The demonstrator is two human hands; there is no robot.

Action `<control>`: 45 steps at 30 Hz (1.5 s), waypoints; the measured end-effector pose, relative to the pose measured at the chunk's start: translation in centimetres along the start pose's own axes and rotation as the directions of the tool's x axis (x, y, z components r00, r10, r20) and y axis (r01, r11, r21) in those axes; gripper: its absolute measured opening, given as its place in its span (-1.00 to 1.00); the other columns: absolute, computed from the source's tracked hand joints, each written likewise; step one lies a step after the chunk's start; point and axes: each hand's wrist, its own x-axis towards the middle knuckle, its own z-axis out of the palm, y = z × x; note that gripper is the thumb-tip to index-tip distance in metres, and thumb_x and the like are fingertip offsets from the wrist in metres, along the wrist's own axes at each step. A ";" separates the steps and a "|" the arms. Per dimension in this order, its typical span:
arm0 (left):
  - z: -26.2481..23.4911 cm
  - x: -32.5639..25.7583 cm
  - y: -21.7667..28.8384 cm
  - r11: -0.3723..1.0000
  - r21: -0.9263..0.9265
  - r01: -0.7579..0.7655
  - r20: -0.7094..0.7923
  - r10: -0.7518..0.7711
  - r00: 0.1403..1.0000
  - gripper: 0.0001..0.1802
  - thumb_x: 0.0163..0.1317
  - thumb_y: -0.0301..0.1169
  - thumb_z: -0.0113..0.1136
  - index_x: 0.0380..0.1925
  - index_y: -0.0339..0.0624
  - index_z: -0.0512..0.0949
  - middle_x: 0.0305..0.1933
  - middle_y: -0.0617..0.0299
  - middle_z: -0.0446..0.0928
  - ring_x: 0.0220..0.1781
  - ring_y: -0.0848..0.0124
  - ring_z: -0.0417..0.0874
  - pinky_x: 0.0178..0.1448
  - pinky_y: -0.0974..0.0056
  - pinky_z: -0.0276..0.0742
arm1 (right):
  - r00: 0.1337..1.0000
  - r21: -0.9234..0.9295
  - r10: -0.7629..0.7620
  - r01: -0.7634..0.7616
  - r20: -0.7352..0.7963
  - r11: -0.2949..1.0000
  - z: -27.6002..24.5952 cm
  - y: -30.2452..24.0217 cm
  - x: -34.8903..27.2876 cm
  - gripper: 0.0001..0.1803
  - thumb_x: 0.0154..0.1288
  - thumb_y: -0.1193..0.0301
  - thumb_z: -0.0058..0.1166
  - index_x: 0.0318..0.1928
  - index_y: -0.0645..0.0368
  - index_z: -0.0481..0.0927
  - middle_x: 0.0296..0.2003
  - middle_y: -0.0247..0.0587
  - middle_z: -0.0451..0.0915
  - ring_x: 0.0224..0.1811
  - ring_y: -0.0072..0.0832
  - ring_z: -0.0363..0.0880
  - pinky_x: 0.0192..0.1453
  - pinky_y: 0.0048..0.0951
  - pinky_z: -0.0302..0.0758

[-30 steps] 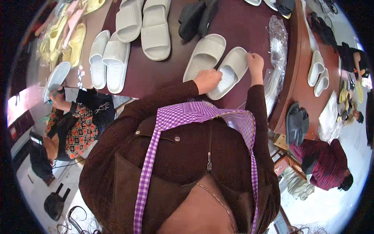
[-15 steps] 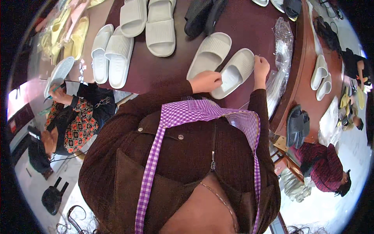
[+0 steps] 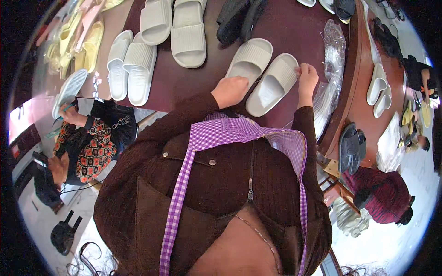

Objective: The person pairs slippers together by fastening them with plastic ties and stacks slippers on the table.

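Both grips were down on one pale grey slide sandal (image 3: 272, 85) that lay on the dark maroon surface (image 3: 294, 27): my left hand (image 3: 230, 91) rested closed, knuckles up, against its heel end, and my right hand (image 3: 307, 79) pinched its far edge between thumb and fingertips. Whether the left fingers actually clamped anything I could not tell, since the back of the hand hid them. A thin pale strand seemed to run across the sandal between the two hands, too fine to be sure of.

Its mate (image 3: 248, 59) lay just beside that sandal, toe to toe, touching along the inner side. Crumpled clear plastic bags (image 3: 332, 60) sat on the sandal's other side, near the surface's rim. Beyond the sandal stood a black pair (image 3: 239, 16), and further off a larger grey pair (image 3: 177, 25) and a white pair (image 3: 130, 66), with yellow ones (image 3: 87, 43) well apart at the far corner.

I judged the step in hand to be squaring up or tying this pair, with the bagging not yet begun. The next move called for keeping the right pinch steady while the left drew the two sandals flush, without nudging the mate askew.

A seated person in a patterned top (image 3: 87, 147) worked well away from the sandal, holding a pale slipper (image 3: 69, 89).
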 end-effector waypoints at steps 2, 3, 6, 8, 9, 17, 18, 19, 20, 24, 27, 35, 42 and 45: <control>-0.2 -0.7 0.1 0.998 -0.013 0.060 0.063 -0.059 0.996 -0.82 0.18 -0.33 -0.03 -0.45 -0.20 0.46 -0.41 0.01 0.52 -0.35 0.03 0.57 -0.28 0.03 0.48 | 1.000 0.065 0.026 -0.027 0.007 0.998 -0.2 0.6 0.3 -0.81 0.22 0.42 -0.04 -0.42 0.32 0.53 -0.56 -0.26 0.58 -0.64 -0.66 0.38 -0.54 -0.60 0.31; -0.3 -1.1 0.2 0.998 -0.014 0.059 0.065 -0.058 0.996 -0.82 0.18 -0.33 -0.03 -0.45 -0.20 0.46 -0.41 0.01 0.52 -0.35 0.03 0.57 -0.28 0.03 0.48 | 0.999 0.130 0.052 -0.053 0.013 0.990 -0.3 1.0 0.5 -0.81 0.22 0.42 -0.05 -0.41 0.32 0.52 -0.56 -0.27 0.58 -0.65 -0.67 0.36 -0.56 -0.62 0.29; -0.8 -2.1 0.5 0.998 -0.009 0.059 0.032 -0.058 0.998 -0.81 0.18 -0.34 -0.04 -0.45 -0.23 0.46 -0.43 0.01 0.53 -0.37 0.03 0.57 -0.29 0.03 0.49 | 0.996 0.199 0.081 -0.085 0.025 0.976 -0.7 2.2 1.0 -0.81 0.23 0.41 -0.05 -0.41 0.30 0.52 -0.56 -0.28 0.58 -0.66 -0.70 0.34 -0.59 -0.65 0.27; -1.2 -2.5 0.8 0.999 0.010 0.047 0.014 -0.048 0.999 -0.82 0.17 -0.35 -0.04 -0.46 -0.25 0.45 -0.45 0.00 0.52 -0.39 0.02 0.58 -0.31 0.03 0.49 | 0.996 0.206 0.086 -0.092 0.040 0.974 -0.7 2.6 1.0 -0.80 0.24 0.39 -0.04 -0.42 0.27 0.51 -0.55 -0.29 0.58 -0.68 -0.73 0.32 -0.63 -0.67 0.25; -1.4 -2.7 0.9 0.999 0.029 0.037 -0.007 -0.037 0.999 -0.82 0.16 -0.37 -0.04 -0.48 -0.27 0.43 -0.46 -0.01 0.52 -0.41 0.02 0.58 -0.34 0.03 0.50 | 0.995 0.206 0.087 -0.093 0.041 0.974 -0.6 2.6 0.9 -0.80 0.24 0.39 -0.04 -0.42 0.27 0.51 -0.55 -0.29 0.58 -0.68 -0.73 0.32 -0.63 -0.67 0.25; -2.1 -3.4 1.4 0.991 0.131 0.037 -0.035 -0.033 0.999 -0.87 0.10 -0.44 -0.02 -0.51 -0.28 0.41 -0.49 -0.02 0.50 -0.45 0.06 0.59 -0.40 0.08 0.51 | 0.990 0.174 0.137 -0.142 0.038 0.975 -0.5 2.4 0.5 -0.79 0.22 0.40 -0.04 -0.41 0.32 0.52 -0.54 -0.24 0.59 -0.68 -0.70 0.33 -0.61 -0.64 0.27; -2.2 -3.5 1.4 0.989 0.144 0.039 -0.048 -0.032 0.998 -0.89 0.09 -0.45 -0.02 -0.51 -0.28 0.41 -0.49 -0.02 0.50 -0.45 0.07 0.59 -0.40 0.09 0.51 | 0.990 0.170 0.131 -0.137 0.049 0.976 -0.5 2.3 0.4 -0.79 0.23 0.39 -0.04 -0.41 0.31 0.52 -0.54 -0.26 0.59 -0.68 -0.71 0.32 -0.62 -0.65 0.26; -2.2 -3.5 1.3 0.989 0.144 0.039 -0.047 -0.033 0.998 -0.89 0.09 -0.45 -0.02 -0.51 -0.28 0.41 -0.49 -0.02 0.50 -0.45 0.07 0.59 -0.40 0.09 0.51 | 0.990 0.166 0.124 -0.132 0.060 0.977 -0.5 2.0 0.3 -0.79 0.24 0.38 -0.05 -0.42 0.29 0.53 -0.54 -0.27 0.59 -0.68 -0.72 0.32 -0.63 -0.66 0.26; -2.0 -3.3 1.2 0.989 0.145 0.023 -0.062 -0.014 0.998 -0.90 0.07 -0.46 -0.01 -0.51 -0.28 0.41 -0.48 -0.02 0.49 -0.46 0.08 0.59 -0.40 0.10 0.51 | 0.991 0.162 0.117 -0.127 0.071 0.979 -0.5 1.9 0.2 -0.78 0.25 0.38 -0.05 -0.42 0.27 0.53 -0.54 -0.29 0.58 -0.68 -0.73 0.32 -0.64 -0.67 0.25; -0.9 -1.7 0.2 0.988 0.150 -0.043 -0.099 0.058 0.993 -0.91 0.06 -0.46 0.00 -0.50 -0.26 0.41 -0.46 -0.01 0.49 -0.43 0.09 0.58 -0.37 0.11 0.51 | 0.989 0.185 0.143 -0.150 0.048 0.971 -0.6 1.9 0.3 -0.78 0.22 0.39 -0.04 -0.41 0.33 0.52 -0.53 -0.24 0.60 -0.67 -0.70 0.33 -0.61 -0.65 0.26; 0.6 0.3 -1.0 0.983 0.153 -0.102 -0.110 0.119 0.987 -0.90 0.11 -0.43 -0.01 -0.47 -0.23 0.41 -0.42 0.01 0.49 -0.38 0.09 0.57 -0.32 0.13 0.51 | 0.994 0.179 0.102 -0.109 0.045 0.978 -0.4 1.3 0.4 -0.79 0.22 0.40 -0.04 -0.40 0.33 0.52 -0.54 -0.24 0.60 -0.66 -0.70 0.33 -0.59 -0.65 0.26; 4.3 4.7 -2.3 0.989 0.091 -0.119 -0.281 0.141 0.949 -0.89 0.07 -0.50 -0.01 -0.37 -0.24 0.41 -0.36 -0.01 0.48 -0.33 0.07 0.54 -0.25 0.11 0.48 | 0.987 0.120 -0.023 0.004 0.157 0.993 1.7 -0.8 1.5 -0.83 0.24 0.42 -0.04 -0.36 0.26 0.54 -0.50 -0.29 0.58 -0.59 -0.74 0.35 -0.54 -0.68 0.29; 4.7 5.2 -2.2 0.993 0.045 -0.110 -0.297 0.118 0.947 -0.89 0.05 -0.51 0.00 -0.39 -0.27 0.44 -0.43 -0.03 0.48 -0.38 0.04 0.54 -0.29 0.05 0.47 | 0.899 -0.081 -0.299 0.341 0.321 0.937 5.1 -1.5 2.5 -0.84 0.15 0.46 0.03 -0.30 0.28 0.58 -0.49 -0.31 0.57 -0.47 -0.65 0.46 -0.38 -0.60 0.39; 4.7 5.1 -2.0 0.993 0.022 -0.115 -0.309 0.116 0.944 -0.90 0.04 -0.51 0.01 -0.40 -0.27 0.45 -0.45 -0.04 0.47 -0.39 0.02 0.53 -0.29 0.04 0.46 | 0.871 -0.145 -0.331 0.404 0.364 0.903 6.4 -1.6 2.7 -0.83 0.12 0.47 0.04 -0.29 0.29 0.59 -0.49 -0.32 0.56 -0.42 -0.62 0.49 -0.33 -0.58 0.42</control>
